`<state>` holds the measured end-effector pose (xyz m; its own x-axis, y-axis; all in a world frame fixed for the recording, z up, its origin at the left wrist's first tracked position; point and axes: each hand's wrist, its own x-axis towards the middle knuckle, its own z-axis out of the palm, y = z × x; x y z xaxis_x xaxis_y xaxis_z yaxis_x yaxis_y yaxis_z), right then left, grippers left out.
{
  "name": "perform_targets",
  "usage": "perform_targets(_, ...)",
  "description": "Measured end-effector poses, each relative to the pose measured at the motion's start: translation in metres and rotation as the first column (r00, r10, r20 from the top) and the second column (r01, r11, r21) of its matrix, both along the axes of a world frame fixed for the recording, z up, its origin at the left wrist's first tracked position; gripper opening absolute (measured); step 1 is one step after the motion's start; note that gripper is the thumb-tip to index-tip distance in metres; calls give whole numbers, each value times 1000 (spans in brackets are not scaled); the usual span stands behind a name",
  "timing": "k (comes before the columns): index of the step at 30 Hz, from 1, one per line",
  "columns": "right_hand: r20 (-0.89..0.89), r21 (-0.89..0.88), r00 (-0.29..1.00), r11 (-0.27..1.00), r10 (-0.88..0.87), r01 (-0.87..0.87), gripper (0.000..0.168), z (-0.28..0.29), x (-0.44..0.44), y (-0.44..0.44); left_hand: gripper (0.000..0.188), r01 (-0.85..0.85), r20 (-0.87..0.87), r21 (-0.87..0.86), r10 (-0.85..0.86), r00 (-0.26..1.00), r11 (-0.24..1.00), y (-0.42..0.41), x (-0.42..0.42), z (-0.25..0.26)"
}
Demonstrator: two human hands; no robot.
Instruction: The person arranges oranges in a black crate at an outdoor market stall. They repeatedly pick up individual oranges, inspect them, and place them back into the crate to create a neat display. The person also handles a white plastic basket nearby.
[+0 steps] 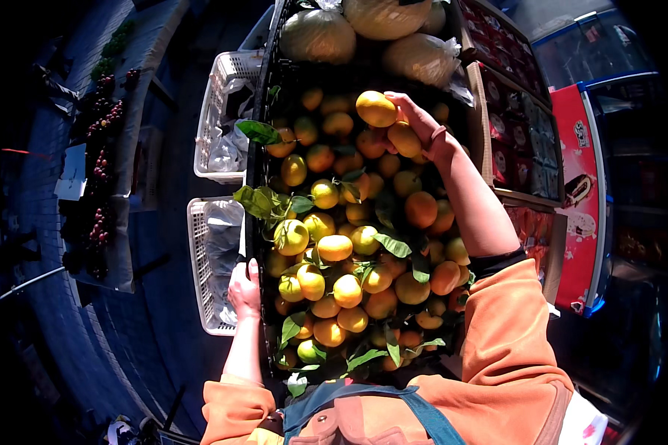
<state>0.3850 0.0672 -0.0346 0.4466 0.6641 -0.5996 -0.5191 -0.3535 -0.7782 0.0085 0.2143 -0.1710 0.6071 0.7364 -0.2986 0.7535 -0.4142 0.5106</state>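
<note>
Near the far end of the mandarins, my right hand [413,114] holds a yellow-orange mandarin [376,108] at its fingertips. A second mandarin [405,139] lies against the palm of that hand; some of the fingers are hidden behind the fruit. My left hand [244,290] grips the left rim of a black plastic crate [263,183], its thumb on top. Below and between my arms, heaped mandarins [335,248] fill the crate, from greenish yellow to deep orange. Green leaves [394,245] are scattered among them, some still on stems.
Pale melons [318,36] in clear plastic lie beyond the mandarins. White baskets [195,245] with plastic bags stand left of the crate. Cardboard boxes [481,125] of red packages line the right, beside a red freezer [573,222]. Farther left, grapes [101,167] cover a table.
</note>
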Motion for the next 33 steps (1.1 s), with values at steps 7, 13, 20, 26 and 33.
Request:
perform_targets(7, 16, 41, 1000, 999, 1, -2, 84, 5, -16, -10, 42, 0, 21, 1, 0, 1000, 1000, 0, -2, 0)
perform_targets(13, -13, 327, 992, 938, 126, -115, 47, -5, -19, -20, 42, 6, 38, -13, -5, 999, 1000, 0, 1, 5)
perform_targets(20, 401, 43, 916, 999, -1, -18, 55, 26, 9, -13, 42, -28, 89, 4, 27, 996, 1000, -1, -5, -2)
perform_targets(26, 610, -754, 288, 652, 738, -74, 68, 0, 58, -69, 43, 3, 93, 1, -3, 996, 1000, -2, 3, 0)
perform_targets(33, 454, -879, 222, 475, 863, -49, 78, -50, 17, -27, 42, -11, 103, 19, 9, 995, 1000, 0, -1, -2)
